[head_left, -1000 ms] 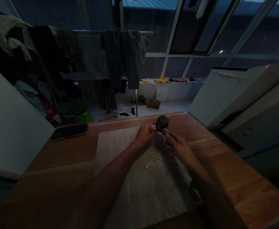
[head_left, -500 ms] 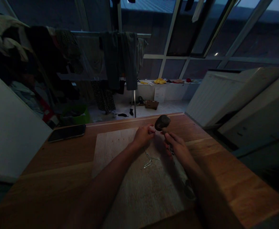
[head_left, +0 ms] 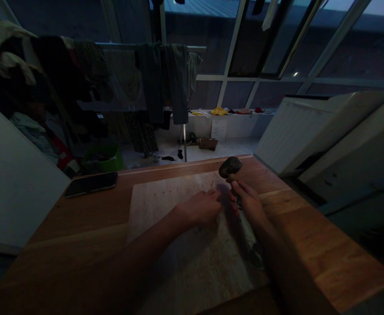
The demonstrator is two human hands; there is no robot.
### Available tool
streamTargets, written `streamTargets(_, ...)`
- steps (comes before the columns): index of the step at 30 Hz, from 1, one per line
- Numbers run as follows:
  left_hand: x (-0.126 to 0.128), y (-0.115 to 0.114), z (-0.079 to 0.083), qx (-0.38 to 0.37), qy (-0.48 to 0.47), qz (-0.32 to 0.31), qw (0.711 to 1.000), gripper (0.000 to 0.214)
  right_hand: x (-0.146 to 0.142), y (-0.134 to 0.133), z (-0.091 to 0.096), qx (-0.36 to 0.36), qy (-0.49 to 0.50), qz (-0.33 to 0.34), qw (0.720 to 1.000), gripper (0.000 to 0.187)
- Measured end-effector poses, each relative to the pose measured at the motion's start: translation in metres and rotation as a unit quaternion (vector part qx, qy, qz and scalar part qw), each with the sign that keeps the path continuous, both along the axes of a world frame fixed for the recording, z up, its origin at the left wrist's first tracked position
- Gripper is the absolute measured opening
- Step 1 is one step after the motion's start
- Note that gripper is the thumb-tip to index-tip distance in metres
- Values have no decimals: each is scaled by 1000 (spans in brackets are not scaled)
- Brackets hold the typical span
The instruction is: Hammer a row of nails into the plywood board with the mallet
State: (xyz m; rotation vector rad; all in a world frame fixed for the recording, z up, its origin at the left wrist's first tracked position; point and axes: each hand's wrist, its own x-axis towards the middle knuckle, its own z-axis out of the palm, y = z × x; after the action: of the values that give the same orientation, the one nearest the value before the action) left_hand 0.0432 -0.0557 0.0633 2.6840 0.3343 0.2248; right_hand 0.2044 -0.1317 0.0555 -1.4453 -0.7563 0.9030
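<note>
My right hand (head_left: 248, 199) is closed round the handle of a hammer (head_left: 230, 167), its dark head raised over the far right part of a pale wooden board (head_left: 185, 267). My left hand (head_left: 200, 209) is low over the middle of the board, its fingers bent together and pointing down. Whatever is under those fingers is hidden, including most of the loose nails. Just beyond the left hand, a small thin nail (head_left: 212, 184) stands up from the board near its far edge. A row of small dark nail heads or holes (head_left: 170, 191) runs leftward from it.
The board lies on a brown wooden table (head_left: 310, 236). A dark phone (head_left: 91, 183) rests at the table's far left. Beyond the table are a green basket (head_left: 105, 159), hanging clothes (head_left: 152, 83) and a white cabinet-like unit (head_left: 297, 131) on the right.
My left hand has let go near the far edge and come back toward me, over the loose nails. The hammer and my right hand have shifted slightly right.
</note>
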Motion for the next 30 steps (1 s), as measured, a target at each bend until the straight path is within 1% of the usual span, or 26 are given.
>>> streamTargets(1,1,0,-1,-10,-4,3,1000,21,0,0,-1,1,2,5,1000,53)
streamTargets(3,3,7,-3,-58,-10,11,998,24,0,1,-3,5,8,10,1000,52)
streamTargets(5,4,23,-6,-120,-31,27,992,21,-1,1,-4,1,16,9,1000,52)
streamTargets(6,4,32,-8,-145,-55,47,987,17,-2,1,-4,-4,18,7,1000,52)
streamTargets(8,4,50,-16,-189,-141,127,963,9,-5,1,-3,-13,23,2,1000,52)
streamTargets(10,4,63,-26,-222,-222,214,925,15,-8,1,-2,-12,27,0,1000,54)
streamTargets(11,4,67,-31,-233,-244,241,910,20,-10,1,-2,-9,30,-1,1000,55)
streamTargets(12,4,70,-35,-240,-253,253,902,24,-12,1,-2,-7,32,-2,999,56)
streamTargets(14,5,71,-42,-238,-251,259,902,24,-14,2,-3,-2,38,5,999,58)
streamTargets(17,7,70,-47,-219,-249,272,903,20,-18,3,-5,8,42,31,999,56)
streamTargets(21,8,68,-49,-209,-231,275,910,23,-22,3,-7,13,29,54,998,54)
streamTargets(26,7,66,-51,-180,-204,256,928,22,-25,3,-7,12,12,50,999,53)
streamTargets(30,7,65,-51,-160,-197,260,932,22,-25,3,-7,-3,14,59,998,53)
